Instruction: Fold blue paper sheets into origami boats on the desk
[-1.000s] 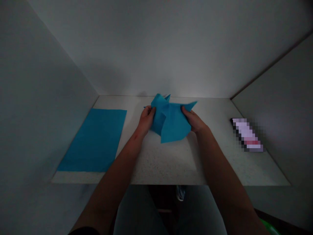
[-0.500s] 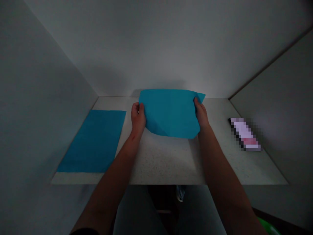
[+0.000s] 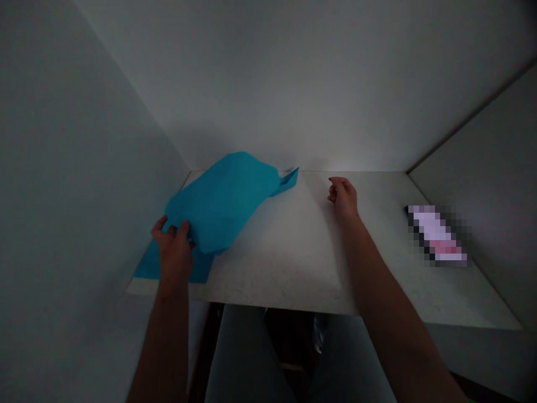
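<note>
My left hand (image 3: 173, 242) grips the near left end of a bright blue sheet (image 3: 226, 196), paper or thin cloth. The sheet is bowed and hangs slantwise, its far right corner bent up close to the back wall. Beneath it, a second blue sheet (image 3: 202, 270) lies flat at the table's left end, mostly covered by the held sheet and my left hand. My right hand (image 3: 344, 196) hovers over the right middle of the table, apart from the sheet, with loosely curled fingers and nothing in them.
The white tabletop (image 3: 285, 252) is bounded by a back wall (image 3: 268, 84) and side panels. A phone-like device (image 3: 436, 234), blurred by pixelation, lies at the right. My legs (image 3: 243, 358) are below the table's front edge.
My right hand has let go of the blue sheet. With my left hand, the sheet has moved left, over the flat one, and turned slantwise. The view has shifted slightly.
</note>
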